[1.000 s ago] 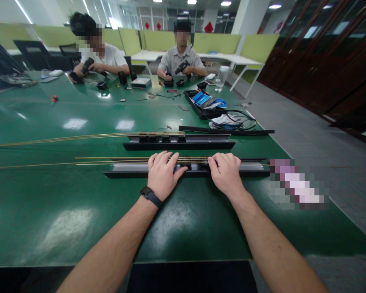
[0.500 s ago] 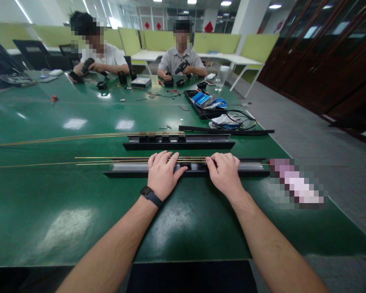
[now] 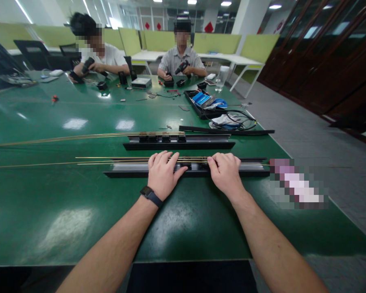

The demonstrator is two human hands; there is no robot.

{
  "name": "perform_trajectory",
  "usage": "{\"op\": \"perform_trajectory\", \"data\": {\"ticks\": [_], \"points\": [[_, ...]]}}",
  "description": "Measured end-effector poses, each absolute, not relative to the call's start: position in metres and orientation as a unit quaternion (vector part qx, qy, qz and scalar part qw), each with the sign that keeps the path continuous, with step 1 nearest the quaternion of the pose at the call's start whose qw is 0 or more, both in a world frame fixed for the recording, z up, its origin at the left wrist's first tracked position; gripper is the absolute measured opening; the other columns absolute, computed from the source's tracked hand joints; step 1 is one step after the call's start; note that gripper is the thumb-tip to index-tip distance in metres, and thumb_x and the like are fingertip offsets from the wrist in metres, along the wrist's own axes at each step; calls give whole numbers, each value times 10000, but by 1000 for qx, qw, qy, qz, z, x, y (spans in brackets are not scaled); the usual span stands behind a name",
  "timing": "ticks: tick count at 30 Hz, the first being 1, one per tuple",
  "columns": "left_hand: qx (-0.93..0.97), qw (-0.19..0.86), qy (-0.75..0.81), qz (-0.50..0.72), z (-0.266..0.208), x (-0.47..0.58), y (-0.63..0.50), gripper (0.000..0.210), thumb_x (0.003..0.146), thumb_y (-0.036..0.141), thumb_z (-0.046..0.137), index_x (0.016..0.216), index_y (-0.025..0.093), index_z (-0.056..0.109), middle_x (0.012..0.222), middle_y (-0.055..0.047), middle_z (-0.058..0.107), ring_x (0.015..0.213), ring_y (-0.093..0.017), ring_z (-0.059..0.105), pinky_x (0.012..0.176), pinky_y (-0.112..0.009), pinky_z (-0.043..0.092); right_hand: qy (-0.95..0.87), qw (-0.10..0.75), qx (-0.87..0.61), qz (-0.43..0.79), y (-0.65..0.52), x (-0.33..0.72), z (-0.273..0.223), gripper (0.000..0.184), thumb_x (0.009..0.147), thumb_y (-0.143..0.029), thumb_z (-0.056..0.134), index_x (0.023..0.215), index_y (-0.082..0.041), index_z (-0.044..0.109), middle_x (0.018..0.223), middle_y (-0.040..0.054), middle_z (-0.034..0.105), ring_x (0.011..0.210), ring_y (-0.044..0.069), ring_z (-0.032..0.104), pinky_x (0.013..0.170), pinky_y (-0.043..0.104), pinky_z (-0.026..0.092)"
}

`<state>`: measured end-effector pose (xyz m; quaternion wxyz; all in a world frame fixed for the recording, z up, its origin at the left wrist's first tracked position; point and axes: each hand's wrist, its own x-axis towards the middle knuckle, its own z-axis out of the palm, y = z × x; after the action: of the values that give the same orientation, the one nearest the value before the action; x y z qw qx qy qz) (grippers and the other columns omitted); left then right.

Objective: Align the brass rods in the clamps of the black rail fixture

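Observation:
A long black rail (image 3: 128,170) with a silver channel lies across the green table (image 3: 79,219) in front of me. Thin brass rods (image 3: 91,160) run along its far edge and stick out to the left. My left hand (image 3: 162,174), with a dark watch on the wrist, lies flat on the rail's middle, fingers over the rods and black clips. My right hand (image 3: 226,173) presses on the rail just to the right, fingers curled over its far edge. What lies under the palms is hidden.
A second black rail (image 3: 179,142) with brass rods lies farther back, and a thin black strip (image 3: 228,131) beyond it. A black tray (image 3: 201,106) with blue parts and cables sits at the right. Two people across the table hold power screwdrivers. The table edge runs close on the right.
None of note: my right hand shifted slightly left and back along the rail; my left hand stayed in place.

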<state>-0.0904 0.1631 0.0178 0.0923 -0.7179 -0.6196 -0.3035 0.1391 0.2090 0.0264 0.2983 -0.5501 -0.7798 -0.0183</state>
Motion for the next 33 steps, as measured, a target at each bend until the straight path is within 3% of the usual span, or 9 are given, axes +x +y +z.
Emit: {"op": "perform_trajectory", "data": {"ticks": [8,33], "points": [[-719,90,-621,-300,19,-90,163,475,954,522,650,1329,230,666,1323,-122,704,1330,-320,573,1162,-522,330,-773,312,-553,-19,208,139,28,296,1046,-419,441,888,-234,609,902,53,703,945,247,543,898,414,290],[-718,87,-621,-302,19,-90,163,469,954,532,642,1326,247,673,1321,-125,705,1324,-328,578,1159,-522,336,-780,298,-550,-26,210,140,25,314,1040,-395,453,792,-230,555,825,43,684,901,239,526,852,399,275]]}}
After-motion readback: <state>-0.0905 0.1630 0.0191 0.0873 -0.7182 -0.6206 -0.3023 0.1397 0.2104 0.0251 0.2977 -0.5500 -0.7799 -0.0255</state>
